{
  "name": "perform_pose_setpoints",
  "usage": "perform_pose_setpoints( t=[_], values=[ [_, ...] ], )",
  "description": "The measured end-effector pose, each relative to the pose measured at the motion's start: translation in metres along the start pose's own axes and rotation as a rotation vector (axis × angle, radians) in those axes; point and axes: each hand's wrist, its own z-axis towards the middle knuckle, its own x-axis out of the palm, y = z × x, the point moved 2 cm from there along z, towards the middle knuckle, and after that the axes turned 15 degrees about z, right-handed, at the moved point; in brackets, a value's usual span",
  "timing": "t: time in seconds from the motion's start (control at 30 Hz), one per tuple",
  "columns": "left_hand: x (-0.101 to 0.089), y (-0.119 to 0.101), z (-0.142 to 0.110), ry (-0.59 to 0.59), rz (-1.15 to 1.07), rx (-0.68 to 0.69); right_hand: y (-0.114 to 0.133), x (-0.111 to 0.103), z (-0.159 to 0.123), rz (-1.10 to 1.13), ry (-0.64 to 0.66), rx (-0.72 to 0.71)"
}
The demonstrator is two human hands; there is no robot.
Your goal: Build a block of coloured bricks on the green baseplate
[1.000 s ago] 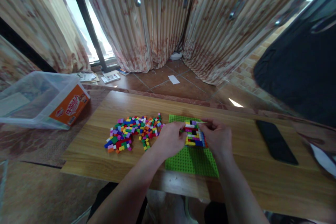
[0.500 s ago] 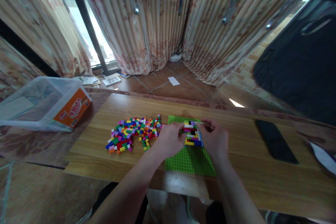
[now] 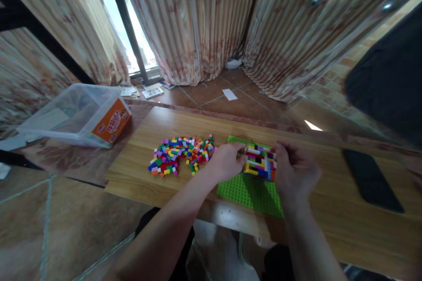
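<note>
A block build of many-coloured toy bricks [image 3: 259,163] sits on the upper part of a green studded baseplate [image 3: 250,196]. My left hand [image 3: 227,161] is at the build's left side, thumb and forefinger drawn together; whatever lies between them is too small to make out. At the right edge of the build, my right hand [image 3: 296,174] has its fingers curled and thumb close to them, slightly blurred. Its fingertips partly hide what they may hold. Left of the baseplate lies a spread pile of small loose bricks [image 3: 178,151].
The wooden table [image 3: 132,184] carries a black phone-like slab [image 3: 372,180] at the right. Beyond its left end stands a clear plastic bin [image 3: 75,96] with an orange label. Striped curtains [image 3: 211,22] hang behind, and a white paper [image 3: 230,94] lies on the tiled floor.
My right hand has moved right from over the build to its edge, uncovering more of the bricks. My left hand stays at the left side. The camera view has shifted.
</note>
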Motion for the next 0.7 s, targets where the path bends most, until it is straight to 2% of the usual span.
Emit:
perform_pose_setpoints(
  t=[0.1, 0.13, 0.2, 0.27, 0.3, 0.4, 0.57, 0.7],
  values=[
    [-0.014, 0.019, 0.003, -0.097, -0.074, -0.067, 0.015, 0.011, -0.024, -0.029, 0.223, -0.075],
    [-0.02, 0.027, 0.003, -0.139, -0.097, -0.102, 0.02, 0.015, -0.033, -0.064, 0.339, -0.125],
    [-0.031, 0.042, 0.004, -0.222, -0.121, -0.161, 0.026, 0.025, -0.051, -0.114, 0.648, -0.2],
    [-0.04, 0.054, 0.004, -0.297, -0.135, -0.215, 0.026, 0.033, -0.066, -0.143, 0.865, -0.256],
    [-0.043, 0.057, 0.003, -0.322, -0.141, -0.232, 0.023, 0.036, -0.072, -0.166, 0.93, -0.269],
    [-0.047, 0.061, 0.002, -0.343, -0.145, -0.242, 0.014, 0.042, -0.085, -0.264, 1.003, -0.277],
    [-0.045, 0.058, 0.001, -0.311, -0.114, -0.215, 0.008, 0.051, -0.094, -0.402, 1.014, -0.318],
    [-0.045, 0.059, 0.001, -0.302, -0.114, -0.206, 0.006, 0.056, -0.097, -0.422, 1.012, -0.341]
  ],
)
